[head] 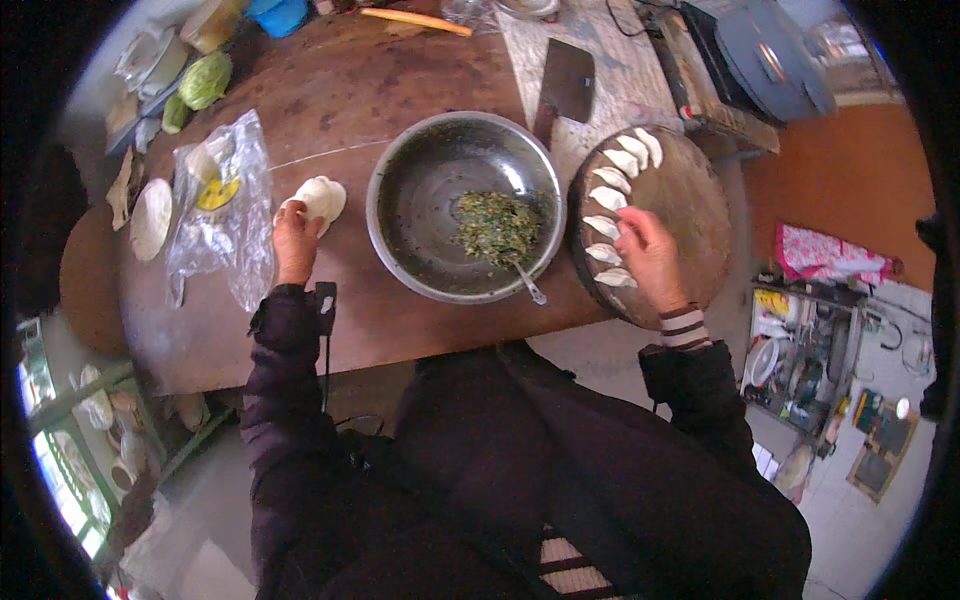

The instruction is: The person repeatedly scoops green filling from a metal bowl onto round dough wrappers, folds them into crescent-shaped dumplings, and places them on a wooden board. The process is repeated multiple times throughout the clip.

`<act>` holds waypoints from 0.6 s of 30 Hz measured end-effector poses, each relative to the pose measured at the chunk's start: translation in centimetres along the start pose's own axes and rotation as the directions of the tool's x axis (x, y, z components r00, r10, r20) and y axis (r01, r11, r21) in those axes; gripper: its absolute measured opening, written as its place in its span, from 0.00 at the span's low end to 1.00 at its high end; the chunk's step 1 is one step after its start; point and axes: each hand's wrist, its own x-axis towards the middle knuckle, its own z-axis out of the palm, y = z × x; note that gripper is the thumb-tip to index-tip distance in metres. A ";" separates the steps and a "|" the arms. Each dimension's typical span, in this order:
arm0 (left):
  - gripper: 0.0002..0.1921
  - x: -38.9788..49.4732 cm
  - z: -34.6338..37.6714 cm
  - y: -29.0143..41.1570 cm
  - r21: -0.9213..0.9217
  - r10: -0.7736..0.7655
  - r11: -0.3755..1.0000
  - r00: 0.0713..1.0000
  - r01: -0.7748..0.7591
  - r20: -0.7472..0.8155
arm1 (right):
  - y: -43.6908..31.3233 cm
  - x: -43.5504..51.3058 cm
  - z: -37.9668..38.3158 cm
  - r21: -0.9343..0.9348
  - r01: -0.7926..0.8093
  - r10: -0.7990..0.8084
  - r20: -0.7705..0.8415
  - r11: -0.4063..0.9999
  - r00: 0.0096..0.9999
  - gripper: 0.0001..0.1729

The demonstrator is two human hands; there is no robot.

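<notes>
My left hand (pixel 295 244) has its fingers and thumb at the near left edge of a stack of round dumpling wrappers (pixel 326 201), pinching there. My right hand (pixel 651 255) hovers over or rests on the left side of a round wooden board (pixel 694 210). Its bent fingertips are beside a folded dumpling (pixel 602 226); whether they touch it is unclear. Several white dumplings (pixel 609 199) form a curved row along the board's left rim. Between my hands stands a wide metal bowl (pixel 416 262) with chopped green filling (pixel 495 225) and a metal spoon (pixel 531 285) leaning on its near rim.
A clear plastic bag (pixel 247 180) and a pale oval disc (pixel 152 219) lie on the brown table (pixel 352 82) at left. Behind the bowl lies a cleaver (pixel 570 79). A cabbage (pixel 206 81) sits at the back left, a large grey lid (pixel 772 60) at the back right.
</notes>
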 end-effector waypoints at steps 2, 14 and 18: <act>0.14 0.2 -0.2 0.1 -0.037 0.012 0.999 0.999 -0.011 0.031 | -1.2 -1.4 0.5 0.029 -0.026 0.024 0.053 0.999 0.998 0.10; 0.12 -0.7 0.2 1.3 0.205 0.078 0.976 0.996 -0.070 -0.032 | -2.6 -4.7 2.4 -0.033 -0.043 0.046 0.089 0.999 0.995 0.10; 0.09 -0.6 0.3 1.7 0.174 0.064 0.983 0.996 -0.052 -0.066 | -2.5 -5.1 2.7 -0.029 -0.023 0.025 0.082 0.999 0.996 0.10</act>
